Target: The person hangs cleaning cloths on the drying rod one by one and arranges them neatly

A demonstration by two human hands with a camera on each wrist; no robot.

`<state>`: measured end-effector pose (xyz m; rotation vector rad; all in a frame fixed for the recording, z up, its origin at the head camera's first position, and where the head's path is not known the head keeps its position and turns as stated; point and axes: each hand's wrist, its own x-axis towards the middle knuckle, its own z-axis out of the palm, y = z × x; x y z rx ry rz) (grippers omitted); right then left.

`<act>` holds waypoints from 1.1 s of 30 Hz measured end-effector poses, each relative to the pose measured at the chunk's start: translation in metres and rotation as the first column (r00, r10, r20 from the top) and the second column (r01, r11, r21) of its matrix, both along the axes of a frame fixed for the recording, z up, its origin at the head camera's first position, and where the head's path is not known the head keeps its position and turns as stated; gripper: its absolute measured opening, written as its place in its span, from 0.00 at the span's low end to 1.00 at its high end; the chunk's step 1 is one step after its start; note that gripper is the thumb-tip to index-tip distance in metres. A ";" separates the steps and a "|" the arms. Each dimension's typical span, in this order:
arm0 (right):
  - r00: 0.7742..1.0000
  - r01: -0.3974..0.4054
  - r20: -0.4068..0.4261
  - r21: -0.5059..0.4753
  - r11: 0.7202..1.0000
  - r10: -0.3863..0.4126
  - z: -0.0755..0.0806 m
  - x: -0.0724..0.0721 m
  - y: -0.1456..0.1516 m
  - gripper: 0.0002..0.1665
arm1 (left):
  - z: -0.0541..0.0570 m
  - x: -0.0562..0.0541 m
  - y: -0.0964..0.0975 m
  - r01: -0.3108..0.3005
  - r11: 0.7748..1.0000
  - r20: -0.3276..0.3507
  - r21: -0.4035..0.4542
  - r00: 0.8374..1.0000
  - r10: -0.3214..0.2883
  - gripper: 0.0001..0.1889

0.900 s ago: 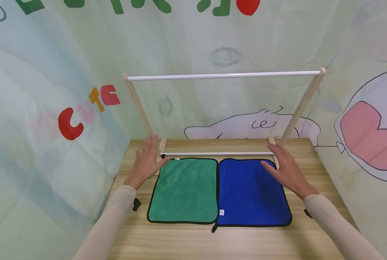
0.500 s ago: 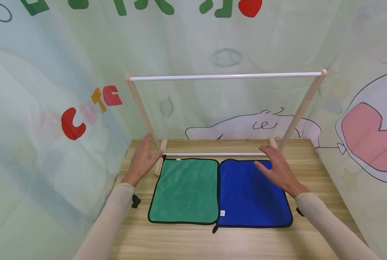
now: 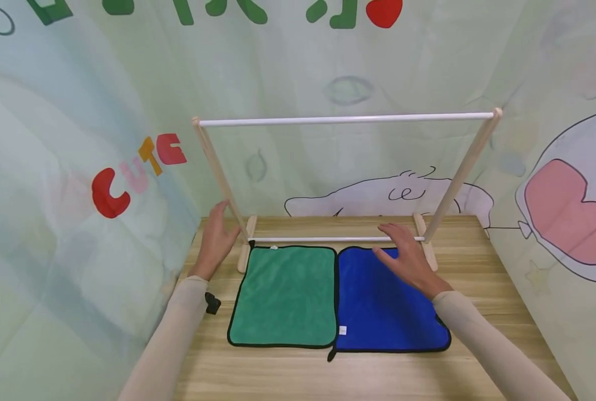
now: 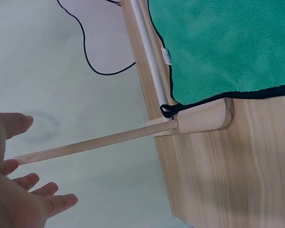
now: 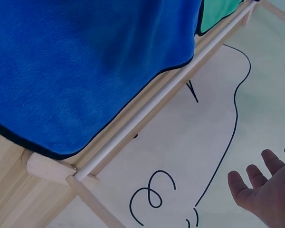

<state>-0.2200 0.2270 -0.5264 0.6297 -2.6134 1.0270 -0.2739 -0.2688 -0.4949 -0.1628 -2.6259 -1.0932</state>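
Observation:
A green towel (image 3: pixel 284 295) and a blue towel (image 3: pixel 388 301), both edged in black, lie flat side by side on the wooden table. Behind them stands a wooden rack with a white top bar (image 3: pixel 348 119) and a white lower bar (image 3: pixel 323 239). My left hand (image 3: pixel 215 240) is beside the rack's left post (image 3: pixel 220 172), fingers apart; in the left wrist view the post (image 4: pixel 97 143) runs past the spread fingers, and contact is unclear. Over the blue towel's far part hovers my right hand (image 3: pixel 409 260), holding nothing, its fingers (image 5: pixel 253 181) loosely extended in the right wrist view.
Printed fabric walls enclose the table (image 3: pixel 257 373) at the back and both sides. The rack's right post (image 3: pixel 463 172) rises near the right hand, above a wooden foot (image 3: pixel 430 257). A black loop (image 3: pixel 331 354) sticks out between the towels' near corners.
My right hand has moved left, away from the right post and further over the blue towel. The left hand has shifted slightly left, off the green towel's corner. Towels and rack stay put.

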 end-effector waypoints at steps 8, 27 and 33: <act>1.000 -0.017 0.010 -0.019 1.000 0.017 -0.008 -0.001 -0.012 0.37 | 0.008 -0.009 0.005 -0.087 0.982 -0.063 0.168 0.993 0.099 0.34; 0.991 -0.095 0.087 -0.069 0.993 0.101 -0.020 -0.007 -0.047 0.37 | 0.007 -0.024 0.007 -0.098 0.883 -0.039 0.459 0.991 0.130 0.32; 0.989 -0.102 0.099 -0.082 0.991 0.110 -0.025 -0.006 -0.056 0.36 | 0.001 -0.029 0.009 -0.099 0.856 -0.068 0.507 0.986 0.155 0.30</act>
